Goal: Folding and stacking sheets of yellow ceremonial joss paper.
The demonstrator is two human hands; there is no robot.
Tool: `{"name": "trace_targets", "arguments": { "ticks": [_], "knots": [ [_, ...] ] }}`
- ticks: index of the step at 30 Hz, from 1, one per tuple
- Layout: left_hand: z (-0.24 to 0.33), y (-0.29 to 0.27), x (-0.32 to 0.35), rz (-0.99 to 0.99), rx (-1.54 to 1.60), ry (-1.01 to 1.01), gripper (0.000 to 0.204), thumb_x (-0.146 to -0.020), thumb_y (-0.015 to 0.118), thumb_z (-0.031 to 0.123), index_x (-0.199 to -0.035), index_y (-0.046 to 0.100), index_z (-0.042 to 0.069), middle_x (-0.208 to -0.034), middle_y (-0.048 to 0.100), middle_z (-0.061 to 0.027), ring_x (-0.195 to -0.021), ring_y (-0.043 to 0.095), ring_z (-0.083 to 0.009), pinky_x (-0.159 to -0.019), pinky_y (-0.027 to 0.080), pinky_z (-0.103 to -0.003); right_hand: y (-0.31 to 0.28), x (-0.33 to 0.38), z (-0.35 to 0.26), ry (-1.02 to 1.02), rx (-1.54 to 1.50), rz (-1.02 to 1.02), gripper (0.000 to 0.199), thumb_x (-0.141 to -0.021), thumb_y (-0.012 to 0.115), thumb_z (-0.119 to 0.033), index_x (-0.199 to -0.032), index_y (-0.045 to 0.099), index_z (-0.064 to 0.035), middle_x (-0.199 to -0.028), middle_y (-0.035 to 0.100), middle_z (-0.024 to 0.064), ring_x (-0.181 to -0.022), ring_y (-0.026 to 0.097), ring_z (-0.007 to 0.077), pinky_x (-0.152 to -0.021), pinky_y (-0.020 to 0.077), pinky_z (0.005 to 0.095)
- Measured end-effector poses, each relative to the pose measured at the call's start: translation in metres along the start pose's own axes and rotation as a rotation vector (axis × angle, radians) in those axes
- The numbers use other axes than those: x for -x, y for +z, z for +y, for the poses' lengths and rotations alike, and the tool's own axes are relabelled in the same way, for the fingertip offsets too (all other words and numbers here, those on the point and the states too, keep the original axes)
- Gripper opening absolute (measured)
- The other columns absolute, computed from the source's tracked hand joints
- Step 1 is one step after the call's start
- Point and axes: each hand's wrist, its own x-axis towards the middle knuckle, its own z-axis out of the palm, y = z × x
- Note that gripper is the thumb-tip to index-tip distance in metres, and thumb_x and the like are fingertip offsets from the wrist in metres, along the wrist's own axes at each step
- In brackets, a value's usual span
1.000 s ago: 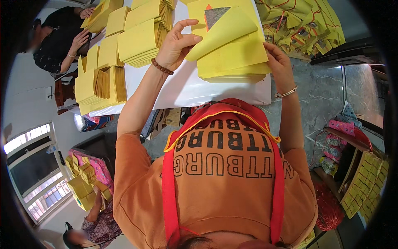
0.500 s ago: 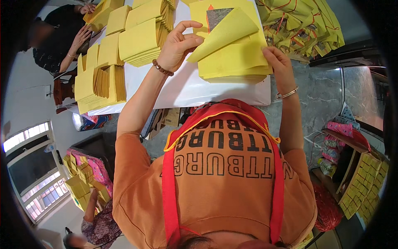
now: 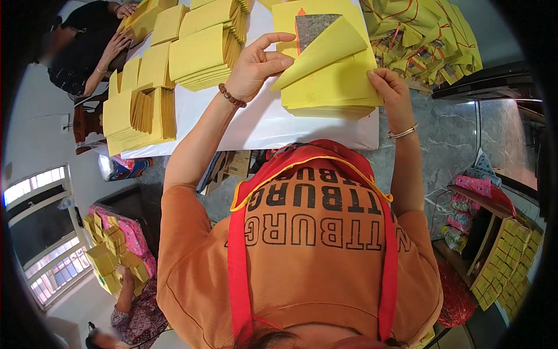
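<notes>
A stack of yellow paper sheets point(image 3: 331, 111) lies near the table's front right. Its top sheet point(image 3: 322, 55) is turned over diagonally into a loose flap, baring a dark grey patch with an orange edge point(image 3: 314, 32) on the paper beneath. My right hand point(image 3: 390, 93) pinches the right edge of the yellow paper between thumb and fingers. At the flap's left edge is my left hand point(image 3: 256, 67), index finger and thumb apart, the thumb tip touching or very near the flap. The undersides of its fingers are partly hidden.
Folded yellow paper bundles point(image 3: 197, 55) stand in rows on the white-covered table point(image 3: 232, 131) to the left. Red-tied yellow papers point(image 3: 418, 41) are heaped at the far right. One person point(image 3: 81, 46) works at the far left, another point(image 3: 136, 314) at lower left beside more bundles.
My left hand has moved slightly right along with the flap's edge. The right hand keeps its pinch, almost unmoved. At lower left, the other person's hand has shifted at the yellow bundles.
</notes>
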Motion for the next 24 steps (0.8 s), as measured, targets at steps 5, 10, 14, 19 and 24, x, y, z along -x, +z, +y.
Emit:
{"name": "trace_targets", "arguments": {
  "ticks": [5, 10, 14, 19, 24],
  "knots": [
    [-0.0035, 0.0021, -0.0003, -0.002, 0.002, 0.042, 0.045, -0.08, 0.058, 0.002, -0.121, 0.041, 0.004, -0.085, 0.065, -0.0065, -0.077, 0.059, -0.0082, -0.07, 0.045, -0.021, -0.0013, 0.0004, -0.0002, -0.012, 0.024, -0.004, 0.016, -0.084, 0.056, -0.016, -0.086, 0.059, -0.0002, -0.075, 0.056, -0.0038, -0.068, 0.048, 0.0028, -0.062, 0.0383, 0.0173],
    [0.001, 0.0046, 0.0011, -0.027, -0.086, 0.012, 0.045, -0.08, 0.057, 0.002, -0.121, 0.041, 0.004, -0.086, 0.065, -0.0066, -0.076, 0.058, -0.008, -0.07, 0.044, -0.021, -0.0031, -0.0016, 0.0049, -0.037, 0.034, -0.023, 0.017, -0.086, 0.053, -0.016, -0.086, 0.059, 0.0002, -0.075, 0.055, -0.0039, -0.068, 0.047, 0.0024, -0.061, 0.0379, 0.0171],
    [-0.0024, 0.0061, 0.0023, -0.042, -0.114, 0.014, 0.043, -0.08, 0.057, 0.003, -0.121, 0.043, 0.003, -0.086, 0.065, -0.0068, -0.074, 0.057, -0.0074, -0.068, 0.044, -0.021, -0.0048, -0.0024, 0.0086, -0.037, 0.007, -0.03, 0.018, -0.087, 0.051, -0.016, -0.085, 0.059, 0.0003, -0.074, 0.055, -0.0045, -0.067, 0.046, 0.0019, -0.06, 0.0368, 0.0165],
    [-0.0042, 0.0045, 0.0023, -0.022, -0.102, 0.023, 0.044, -0.081, 0.056, 0.003, -0.122, 0.042, 0.004, -0.086, 0.065, -0.0071, -0.074, 0.057, -0.0069, -0.068, 0.043, -0.021, -0.0015, -0.0021, 0.0049, -0.017, 0.002, -0.006, 0.018, -0.087, 0.05, -0.015, -0.084, 0.059, 0.0002, -0.074, 0.054, -0.0048, -0.066, 0.045, 0.0016, -0.059, 0.0365, 0.0164],
    [-0.0053, 0.0039, 0.0032, -0.069, -0.127, 0.028, 0.044, -0.082, 0.055, 0.002, -0.123, 0.042, 0.003, -0.087, 0.065, -0.0069, -0.075, 0.057, -0.0071, -0.068, 0.044, -0.021, -0.0081, -0.0043, 0.0079, 0.024, 0.01, -0.07, 0.016, -0.088, 0.049, -0.015, -0.091, 0.059, -0.0026, -0.081, 0.057, -0.0039, -0.073, 0.05, 0.0019, -0.065, 0.0391, 0.0162]
  ]
}}
